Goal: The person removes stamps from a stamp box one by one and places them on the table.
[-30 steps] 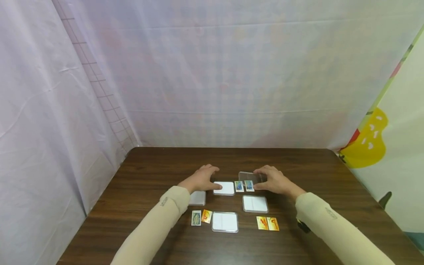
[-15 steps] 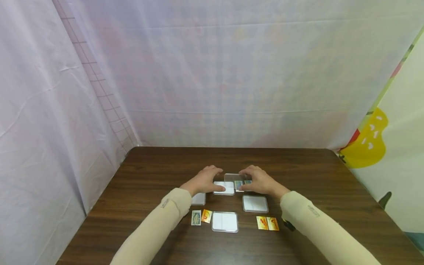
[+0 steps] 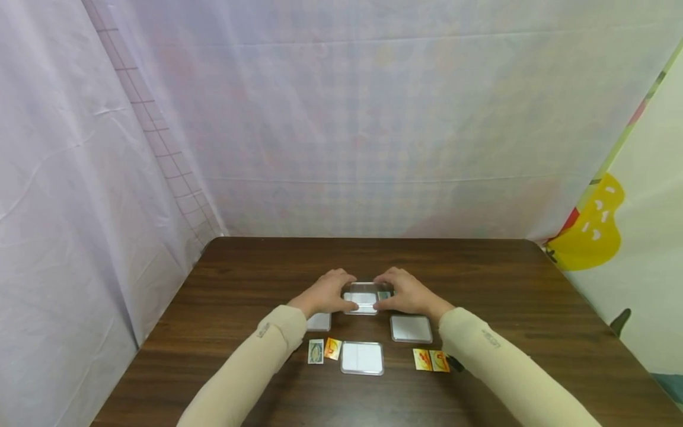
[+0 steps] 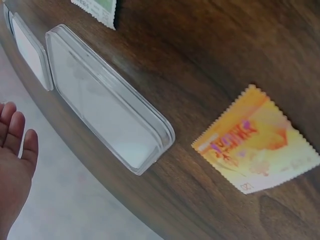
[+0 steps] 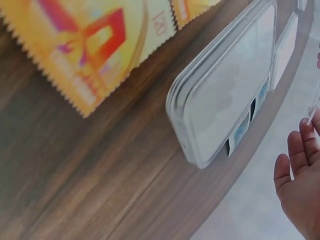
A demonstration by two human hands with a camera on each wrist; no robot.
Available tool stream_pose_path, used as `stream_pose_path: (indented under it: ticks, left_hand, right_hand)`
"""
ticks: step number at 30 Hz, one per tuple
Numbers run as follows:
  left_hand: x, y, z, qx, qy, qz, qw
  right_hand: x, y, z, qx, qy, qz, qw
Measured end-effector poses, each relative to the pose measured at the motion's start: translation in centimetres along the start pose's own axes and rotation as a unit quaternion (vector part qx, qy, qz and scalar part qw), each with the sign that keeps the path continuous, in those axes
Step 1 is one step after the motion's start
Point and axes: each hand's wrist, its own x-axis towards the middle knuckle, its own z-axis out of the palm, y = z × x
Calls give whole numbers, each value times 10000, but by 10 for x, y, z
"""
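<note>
In the head view, a clear plastic lid is held level over a white-backed case at the back of the group. My right hand grips the lid's right end between thumb and fingers. At the lid's left end, my left hand holds it the same way. Under the right hand, a blue stamp partly shows through the lid; the stamp beside it is hidden. In the wrist views, only the edges of the left hand and right hand show.
Other white-backed clear cases lie on the brown table: a front case, a right case and a left case. A green stamp and orange stamp lie front left. Two orange stamps lie front right.
My right hand has carried the clear lid leftward from behind the blue stamps to above the back case. My left hand has barely moved and now meets the lid's left end.
</note>
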Motion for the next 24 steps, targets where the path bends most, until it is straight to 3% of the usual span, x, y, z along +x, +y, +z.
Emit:
stream_pose_path:
  ticks: [9, 24]
  left_hand:
    - [-2, -5, 2, 3, 62, 92, 9999]
    - [-5, -13, 2, -21, -13, -91, 10000]
  right_hand:
    - [7, -6, 6, -25, -34, -27, 10000]
    - [9, -5, 11, -143, -204, 7, 9997]
